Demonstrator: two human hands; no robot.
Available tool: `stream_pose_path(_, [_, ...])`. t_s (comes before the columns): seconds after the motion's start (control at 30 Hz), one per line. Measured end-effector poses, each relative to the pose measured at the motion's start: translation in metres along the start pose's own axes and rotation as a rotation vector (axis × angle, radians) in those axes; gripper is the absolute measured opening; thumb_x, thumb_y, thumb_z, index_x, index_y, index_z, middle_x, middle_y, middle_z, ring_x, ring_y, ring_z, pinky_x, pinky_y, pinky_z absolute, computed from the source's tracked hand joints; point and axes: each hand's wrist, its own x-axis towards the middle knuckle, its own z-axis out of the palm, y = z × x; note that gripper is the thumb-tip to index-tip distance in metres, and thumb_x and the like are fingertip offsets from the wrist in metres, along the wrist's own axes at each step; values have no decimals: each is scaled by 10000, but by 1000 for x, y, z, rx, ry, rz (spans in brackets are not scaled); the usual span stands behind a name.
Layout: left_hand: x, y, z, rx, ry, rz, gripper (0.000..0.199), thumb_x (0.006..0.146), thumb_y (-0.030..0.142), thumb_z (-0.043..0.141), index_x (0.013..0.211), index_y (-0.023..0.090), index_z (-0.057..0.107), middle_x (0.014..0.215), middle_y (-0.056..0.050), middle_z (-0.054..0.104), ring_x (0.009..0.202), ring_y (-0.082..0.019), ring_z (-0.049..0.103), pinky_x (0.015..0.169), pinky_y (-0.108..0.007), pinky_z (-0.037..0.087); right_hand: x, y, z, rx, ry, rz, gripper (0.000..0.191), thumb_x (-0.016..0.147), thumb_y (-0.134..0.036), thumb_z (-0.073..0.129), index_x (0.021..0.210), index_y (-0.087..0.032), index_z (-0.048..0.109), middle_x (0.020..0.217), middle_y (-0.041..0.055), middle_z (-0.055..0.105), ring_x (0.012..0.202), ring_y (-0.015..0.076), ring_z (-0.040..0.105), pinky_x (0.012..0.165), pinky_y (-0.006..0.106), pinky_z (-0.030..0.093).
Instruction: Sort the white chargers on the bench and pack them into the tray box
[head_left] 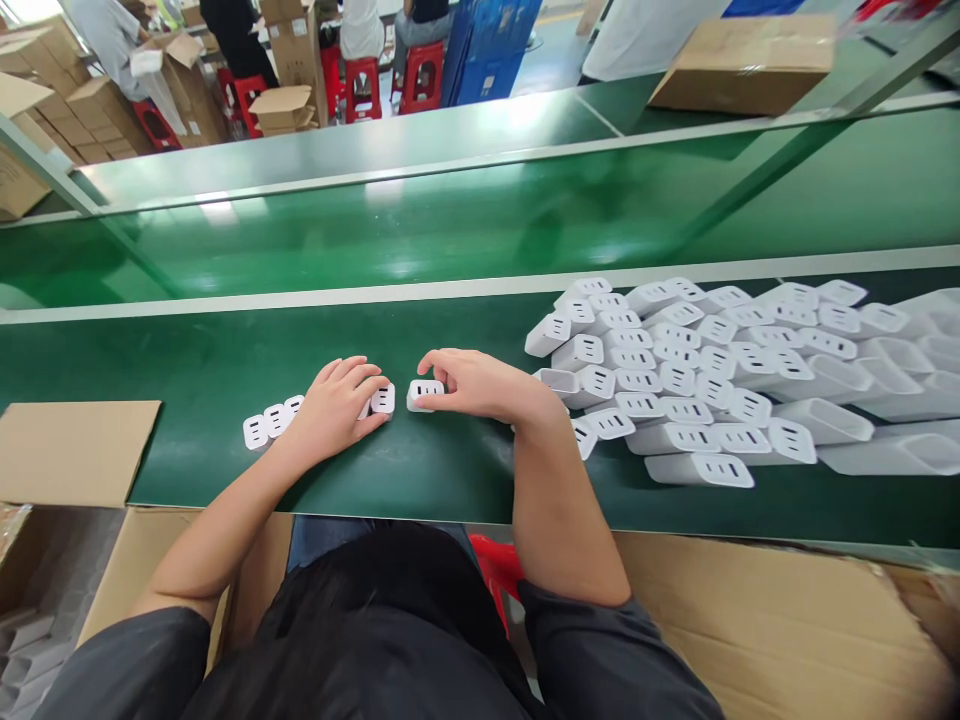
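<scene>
On the dark green table (450,470), my left hand (341,405) lies over a row of small white pieces with dark slots, its fingertips and thumb around the white piece at the row's right end (382,399). Several more white pieces (256,432) of that row show to the left of the hand. A small gap to the right, my right hand (469,383) grips another white slotted piece (425,390) between thumb and fingers. Farther right lies a large group of white slotted pieces (677,378), packed side by side.
Empty white sleeves (892,375) lie at the far right. A flat cardboard sheet (75,450) rests at the left. Beyond a pale rail (375,293) runs a green belt (450,225). A cardboard box (742,65) sits at the back right; people and red stools (363,88) are behind.
</scene>
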Motion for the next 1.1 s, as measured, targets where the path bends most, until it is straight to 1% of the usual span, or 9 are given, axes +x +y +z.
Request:
stream_pose_path(0.07, [1, -3, -2, -19, -27, -18, 326, 898, 319, 672, 1189, 186, 614, 1205, -79, 677, 1230, -273, 570, 1071, -443, 442, 1, -2, 1, -1, -12, 14, 423, 864, -534, 569, 1134, -209, 597, 867, 38, 656, 839, 223, 619, 698, 303, 420])
stream_pose_path(0.13, [-2, -4, -3, -24, -44, -26, 373, 890, 354, 684, 1211, 182, 604, 1213, -80, 671, 1176, -258, 597, 1050, -426, 456, 2, -6, 2, 21, -48, 3, 452, 894, -545, 531, 1193, -210, 580, 823, 29, 667, 795, 214, 624, 674, 294, 412])
stream_pose_path(0.27, [-12, -5, -2, 46, -24, -45, 692, 828, 514, 731, 1385, 176, 499, 1401, -140, 557, 1309, -329, 501, 1132, -525, 369, 2, -6, 2, 91, -128, -55, 564, 868, -612, 555, 1281, -228, 557, 856, 25, 685, 767, 191, 626, 654, 279, 420])
stream_pose_path(0.33, [-15, -9, -1, 78, -28, -68, 770, 815, 545, 735, 1429, 169, 460, 1435, -158, 525, 1330, -347, 480, 1115, -532, 388, 2, -3, 1, 101, -166, -72, 653, 806, -640, 623, 1315, -238, 546, 884, 23, 687, 771, 189, 626, 647, 276, 423])
stream_pose_path(0.43, [-17, -16, 0, 81, -81, -65, 635, 861, 519, 697, 1362, 166, 529, 1333, -135, 608, 1229, -305, 555, 968, -431, 506, 4, -2, 2, 79, -192, -109, 702, 750, -599, 693, 1339, -247, 544, 921, 26, 691, 802, 199, 631, 664, 280, 426])
stream_pose_path(0.57, [-17, -22, 1, 96, -89, -12, 497, 905, 499, 651, 1282, 180, 591, 1186, -93, 685, 1086, -265, 605, 876, -383, 516, 5, -6, 4, 35, -161, -156, 494, 809, -490, 643, 1244, -259, 619, 960, 38, 703, 846, 214, 633, 685, 285, 419])
stream_pose_path(0.77, [-19, -18, 3, 126, -93, -61, 518, 899, 531, 647, 1279, 184, 596, 1109, -72, 708, 970, -247, 616, 779, -365, 502, 4, -10, 5, -2, -142, -174, 437, 832, -463, 622, 1218, -255, 623, 1004, 43, 706, 887, 222, 629, 701, 292, 417])
stream_pose_path(1.0, [-19, -12, 5, 127, -53, -63, 540, 913, 549, 615, 1290, 163, 588, 1104, -92, 699, 942, -247, 625, 765, -358, 506, 7, -10, 10, -22, -122, -208, 422, 841, -458, 616, 1212, -257, 625, 1044, 57, 705, 937, 245, 630, 727, 311, 425])
stream_pose_path(1.1, [-21, -10, 3, 115, -42, -77, 613, 890, 576, 634, 1333, 162, 551, 1136, -103, 691, 984, -261, 632, 788, -366, 510, 8, -9, 11, -20, -123, -213, 448, 839, -481, 625, 1229, -259, 623, 1044, 59, 704, 934, 246, 632, 740, 317, 437])
